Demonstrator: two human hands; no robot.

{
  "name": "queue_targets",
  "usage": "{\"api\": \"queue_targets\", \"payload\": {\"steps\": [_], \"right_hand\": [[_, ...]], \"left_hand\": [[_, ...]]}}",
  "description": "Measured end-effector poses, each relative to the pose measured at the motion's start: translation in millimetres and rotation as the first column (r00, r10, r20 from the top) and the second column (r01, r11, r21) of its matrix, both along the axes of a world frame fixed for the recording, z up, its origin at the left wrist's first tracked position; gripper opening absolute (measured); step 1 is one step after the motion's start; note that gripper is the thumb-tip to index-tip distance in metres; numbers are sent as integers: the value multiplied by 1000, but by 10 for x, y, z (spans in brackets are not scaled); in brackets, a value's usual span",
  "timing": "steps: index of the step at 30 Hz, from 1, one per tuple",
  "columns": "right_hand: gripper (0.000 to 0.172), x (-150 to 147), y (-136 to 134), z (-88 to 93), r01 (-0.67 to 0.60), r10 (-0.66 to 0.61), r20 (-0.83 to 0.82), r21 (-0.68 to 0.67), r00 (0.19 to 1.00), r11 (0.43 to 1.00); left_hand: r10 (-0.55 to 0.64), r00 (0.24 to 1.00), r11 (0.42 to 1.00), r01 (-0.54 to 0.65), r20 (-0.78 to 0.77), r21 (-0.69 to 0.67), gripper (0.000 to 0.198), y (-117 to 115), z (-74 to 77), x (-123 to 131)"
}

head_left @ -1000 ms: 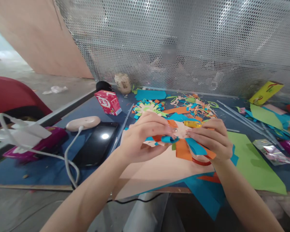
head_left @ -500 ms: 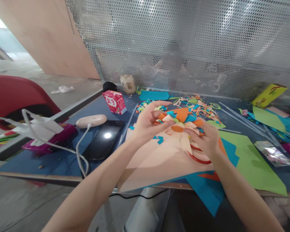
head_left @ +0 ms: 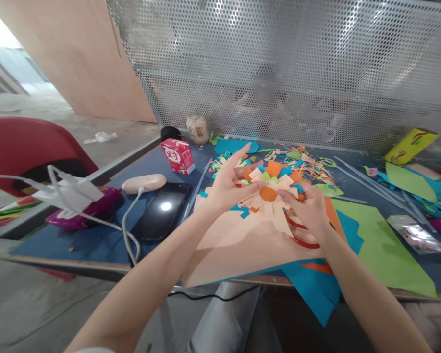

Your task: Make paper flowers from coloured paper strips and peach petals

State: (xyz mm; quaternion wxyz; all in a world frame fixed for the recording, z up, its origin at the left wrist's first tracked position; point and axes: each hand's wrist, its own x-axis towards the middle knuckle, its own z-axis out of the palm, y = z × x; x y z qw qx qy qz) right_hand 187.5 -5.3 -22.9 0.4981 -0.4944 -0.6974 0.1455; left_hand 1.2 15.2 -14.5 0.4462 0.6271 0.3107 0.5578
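Pinching the paper flower [head_left: 269, 195] from both sides, you have your left hand [head_left: 228, 185] closed on its left petals, forefinger sticking out straight, and your right hand [head_left: 309, 210] closed on its right edge, fingers curled. The flower sits between your hands, just above the peach sheet [head_left: 235, 245] near the front of the table [head_left: 77, 235]. Grip lightly at the petal bases so the thin strips do not crease. Your right fingertips are tucked behind the petals, the red loops [head_left: 297, 234], probably scissor handles, are half covered by your wrist, and the flower's back is out of sight.
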Motion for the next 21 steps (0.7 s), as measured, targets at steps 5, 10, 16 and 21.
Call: {"api": "queue_targets", "payload": {"steps": [5,10,16,21], "right_hand": [[30,-2,29,-11,2,-6,-43,-90,999,996],[36,14,96,-49,11,-44,-141,-229,989,973],[38,35,159,-83,-67,-72,-367,-354,928,933],[37,44,215,-143,-165,-72,-511,-402,857,901]], "left_hand": [[-67,989,998,64,130,23,75,46,-4,-38],[-11,965,1000,5,262,22,67,140,16,-93],[275,907,961,-262,319,-83,53,262,-50,-133],[303,912,952,-276,276,-132,36,319,-76,-183]]}}
